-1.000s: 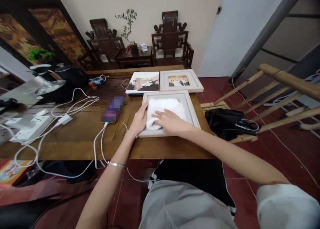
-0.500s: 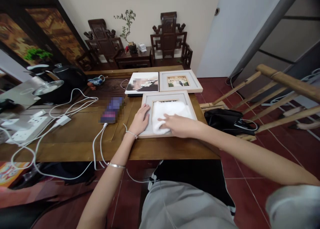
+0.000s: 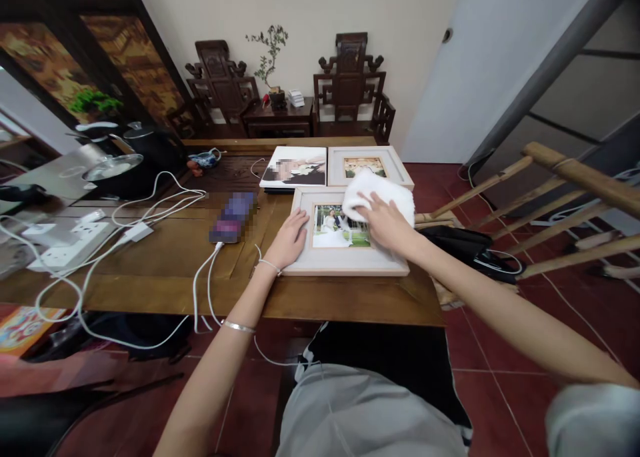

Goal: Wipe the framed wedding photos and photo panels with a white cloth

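Left hand (image 3: 291, 239): mine lies on the left border of the near frame (image 3: 345, 271), fingers close together and stretched out, pressing rather than gripping.
Right hand (image 3: 383, 222): I have it on top of the cloth (image 3: 383, 180), fingers somewhat apart; their undersides are hidden, so I cannot tell whether they clamp a fold or only push.
Cloth: bunched at the upper right corner of the near frame, covering part of the photo (image 3: 333, 229); from where I look it overlaps the far frame (image 3: 399, 165), though whether it touches I cannot tell.
Near frame: face up on the table (image 3: 320, 300), near its front edge, in front of the far frame and the print (image 3: 313, 167).
Step in hand: I judge this a wiping stroke, out at the corner, with my left hand as anchor.
Next move: to my mind it calls for light, even pressure, and a firm left hand so the near frame does not slide.
Loose edge: it could catch the far frame, so I would gather the cloth closer under my fingers.
Phone (image 3: 233, 217): on the table to my left, well apart from the cloth.
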A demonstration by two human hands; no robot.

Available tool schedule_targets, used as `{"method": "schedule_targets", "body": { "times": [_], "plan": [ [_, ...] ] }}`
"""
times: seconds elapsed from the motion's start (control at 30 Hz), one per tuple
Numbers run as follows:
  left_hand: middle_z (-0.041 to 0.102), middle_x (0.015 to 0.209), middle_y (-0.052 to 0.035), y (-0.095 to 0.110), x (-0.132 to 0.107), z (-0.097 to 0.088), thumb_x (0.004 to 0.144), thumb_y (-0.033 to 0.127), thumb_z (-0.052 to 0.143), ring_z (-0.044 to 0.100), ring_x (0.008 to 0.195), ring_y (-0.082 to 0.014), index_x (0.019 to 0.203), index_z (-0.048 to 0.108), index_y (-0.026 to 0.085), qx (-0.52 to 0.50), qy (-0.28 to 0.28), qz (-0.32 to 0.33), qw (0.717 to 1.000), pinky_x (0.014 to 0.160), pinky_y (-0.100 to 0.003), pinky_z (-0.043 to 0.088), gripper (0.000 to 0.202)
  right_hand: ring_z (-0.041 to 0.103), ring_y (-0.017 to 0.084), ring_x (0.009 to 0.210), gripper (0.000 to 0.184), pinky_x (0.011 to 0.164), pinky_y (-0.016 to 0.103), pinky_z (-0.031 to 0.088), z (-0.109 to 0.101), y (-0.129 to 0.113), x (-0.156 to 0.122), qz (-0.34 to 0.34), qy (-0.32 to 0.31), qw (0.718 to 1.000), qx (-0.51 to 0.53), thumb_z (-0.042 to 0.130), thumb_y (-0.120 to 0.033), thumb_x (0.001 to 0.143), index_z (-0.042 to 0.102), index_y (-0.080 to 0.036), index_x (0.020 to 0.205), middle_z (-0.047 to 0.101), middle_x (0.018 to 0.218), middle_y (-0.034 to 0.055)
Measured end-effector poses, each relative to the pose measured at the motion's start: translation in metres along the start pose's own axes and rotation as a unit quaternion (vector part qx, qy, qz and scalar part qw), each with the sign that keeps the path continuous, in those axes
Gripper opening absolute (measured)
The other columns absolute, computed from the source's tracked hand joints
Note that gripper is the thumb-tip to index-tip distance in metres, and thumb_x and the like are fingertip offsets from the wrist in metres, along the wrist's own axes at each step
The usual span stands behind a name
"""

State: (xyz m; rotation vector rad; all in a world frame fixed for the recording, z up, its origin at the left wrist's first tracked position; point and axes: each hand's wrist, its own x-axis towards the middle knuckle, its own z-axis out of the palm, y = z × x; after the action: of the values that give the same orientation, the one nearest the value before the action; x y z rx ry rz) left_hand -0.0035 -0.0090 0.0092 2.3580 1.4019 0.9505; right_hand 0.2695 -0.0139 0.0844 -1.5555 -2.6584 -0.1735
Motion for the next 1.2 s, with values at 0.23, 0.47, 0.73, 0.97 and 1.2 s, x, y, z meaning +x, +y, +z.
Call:
{"method": "schedule_targets", "body": {
  "times": [0.23, 0.47, 0.73, 0.97, 1.2],
  "plan": [
    [0.055, 0.146, -0.0128, 0.001, -0.001, -0.003, 0.095, 0.025, 0.041, 0.038, 0.145, -0.0264, 0.134, 0.058, 0.016, -0.001, -0.003, -0.009, 1.000, 0.121, -0.052, 0.030, 0.043, 0.021, 0.042, 0.148, 0.072, 0.107, 0.075, 0.027, 0.011, -0.039, 0.041, -0.079, -0.044, 0.996, 0.014, 0.038, 0.009, 0.076, 0.056, -0.020, 0.140, 0.030, 0.163, 0.0095],
    [0.055, 0.145, -0.0137, 0.003, 0.000, -0.002, 0.093, 0.023, 0.043, 0.040, 0.145, -0.0268, 0.133, 0.058, 0.015, -0.016, 0.002, -0.017, 1.000, 0.122, -0.051, 0.029, 0.043, 0.069, 0.027, 0.102, 0.059, 0.081, 0.036, 0.054, -0.050, -0.048, -0.040, -0.199, -0.191, 0.955, 0.105, 0.043, 0.005, 0.077, 0.071, -0.023, 0.121, 0.071, 0.117, 0.0137],
    [0.030, 0.162, -0.0154, 0.007, -0.005, -0.003, 0.088, 0.021, 0.055, 0.023, 0.151, -0.0318, 0.150, 0.038, 0.019, -0.028, 0.091, -0.077, 0.992, 0.122, -0.053, 0.025, 0.064, 0.064, 0.026, 0.119, 0.066, 0.097, 0.036, 0.050, -0.057, -0.018, -0.115, -0.141, -0.132, 0.973, 0.124, 0.043, 0.008, 0.066, 0.074, -0.027, 0.112, 0.068, 0.129, 0.0083],
    [0.045, 0.152, -0.0213, 0.008, -0.001, -0.004, 0.086, 0.018, 0.060, 0.040, 0.144, -0.0313, 0.145, 0.044, 0.008, -0.065, 0.068, -0.148, 0.985, 0.123, -0.047, 0.024, 0.062, 0.029, 0.034, 0.147, 0.073, 0.115, 0.065, 0.029, -0.002, 0.026, -0.068, -0.102, -0.002, 0.988, 0.118, 0.039, 0.009, 0.065, 0.068, -0.022, 0.124, 0.042, 0.156, 0.0071],
    [0.065, 0.133, -0.0163, 0.027, -0.004, -0.018, 0.081, 0.017, 0.073, 0.065, 0.119, -0.0275, 0.130, 0.057, 0.013, -0.354, 0.067, -0.333, 0.871, 0.100, -0.038, 0.053, 0.052, 0.030, 0.031, 0.147, 0.073, 0.116, 0.056, 0.034, 0.044, 0.050, -0.018, -0.023, 0.130, 0.970, 0.205, 0.039, 0.004, 0.069, 0.059, -0.016, 0.136, 0.046, 0.153, 0.0117]
  ]
}}
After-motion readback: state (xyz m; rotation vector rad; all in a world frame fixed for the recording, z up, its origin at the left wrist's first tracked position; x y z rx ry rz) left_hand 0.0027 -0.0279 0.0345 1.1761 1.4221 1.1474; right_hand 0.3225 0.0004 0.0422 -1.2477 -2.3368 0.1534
